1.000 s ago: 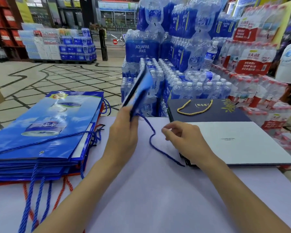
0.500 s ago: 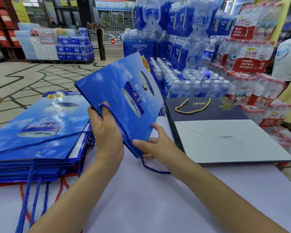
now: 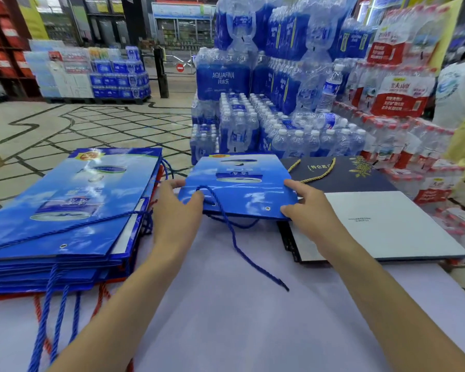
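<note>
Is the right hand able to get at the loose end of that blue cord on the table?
Likely yes: the cord end lies on the table near the right hand, nothing between; the hand must first release the blue bag.

On the pale lavender tabletop (image 3: pixel 226 331) we see a stack of flat glossy blue paper bags with blue rope handles (image 3: pixel 73 200) at the left, with red cords trailing from under it. At the right lies a flat navy gift bag with a gold rope handle (image 3: pixel 344 181), and a flat white card sheet (image 3: pixel 381 229) covers its near part. Behind them stand shrink-wrapped packs of blue-labelled water bottles (image 3: pixel 223 81) and red-labelled bottle packs (image 3: pixel 397 100).
</note>
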Action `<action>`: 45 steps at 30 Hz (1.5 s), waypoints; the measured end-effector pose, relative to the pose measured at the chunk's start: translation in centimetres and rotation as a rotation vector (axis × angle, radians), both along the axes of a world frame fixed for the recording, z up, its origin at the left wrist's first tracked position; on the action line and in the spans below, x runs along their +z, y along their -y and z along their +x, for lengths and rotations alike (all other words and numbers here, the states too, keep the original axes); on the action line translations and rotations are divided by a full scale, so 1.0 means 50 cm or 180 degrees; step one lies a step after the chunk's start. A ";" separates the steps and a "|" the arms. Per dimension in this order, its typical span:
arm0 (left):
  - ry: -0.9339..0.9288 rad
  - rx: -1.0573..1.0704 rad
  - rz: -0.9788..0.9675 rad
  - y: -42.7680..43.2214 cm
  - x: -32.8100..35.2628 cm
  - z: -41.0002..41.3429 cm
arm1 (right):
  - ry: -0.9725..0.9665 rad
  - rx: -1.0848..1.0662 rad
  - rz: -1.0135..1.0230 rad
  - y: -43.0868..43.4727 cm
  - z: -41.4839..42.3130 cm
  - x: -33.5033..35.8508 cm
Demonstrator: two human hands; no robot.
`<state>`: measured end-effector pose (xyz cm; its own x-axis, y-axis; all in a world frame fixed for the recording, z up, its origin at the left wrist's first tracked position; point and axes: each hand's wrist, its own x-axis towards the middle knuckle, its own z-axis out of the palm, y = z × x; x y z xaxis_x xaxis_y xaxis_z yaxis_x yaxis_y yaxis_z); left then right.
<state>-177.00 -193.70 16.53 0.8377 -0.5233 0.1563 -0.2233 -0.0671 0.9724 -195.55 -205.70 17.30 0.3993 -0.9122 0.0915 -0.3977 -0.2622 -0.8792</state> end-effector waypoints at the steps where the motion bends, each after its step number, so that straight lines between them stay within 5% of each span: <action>1: 0.0554 0.0087 0.0434 -0.001 -0.007 -0.002 | -0.0207 0.0077 -0.0045 0.003 -0.001 -0.005; 6: 0.1888 -0.0112 0.2490 -0.008 -0.035 -0.017 | -0.1640 0.0337 -0.0966 -0.002 0.008 -0.022; 8: 0.2421 -0.0102 0.2872 -0.011 -0.047 -0.023 | -0.2025 0.0397 -0.1343 -0.005 0.010 -0.027; 12: 0.3054 -0.1108 0.2138 -0.002 -0.056 -0.034 | -0.2457 0.0679 -0.1898 -0.008 0.011 -0.049; 15: 0.2969 -0.2061 0.1712 -0.010 -0.044 -0.046 | -0.2612 0.0872 -0.2199 -0.012 0.013 -0.055; 23: 0.2784 -0.3039 0.1631 -0.030 -0.049 -0.058 | -0.2270 0.1139 -0.1835 0.000 0.013 -0.048; 29: 0.2728 -0.3089 0.1721 -0.019 -0.048 -0.063 | -0.2173 0.1147 -0.1763 0.011 0.007 -0.046; 35: 0.2265 -0.1937 0.1512 -0.012 -0.035 -0.013 | -0.1968 0.1339 -0.1783 0.015 -0.005 -0.043; 45: 0.2425 -0.2229 0.1657 -0.015 -0.048 -0.007 | -0.1878 0.1480 -0.1886 0.008 -0.002 -0.044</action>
<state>-177.34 -192.94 14.14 0.1205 -0.9848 0.1253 -0.8860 -0.0498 0.4609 -195.65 -206.09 15.08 0.8394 -0.5208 0.1554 -0.4783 -0.8436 -0.2441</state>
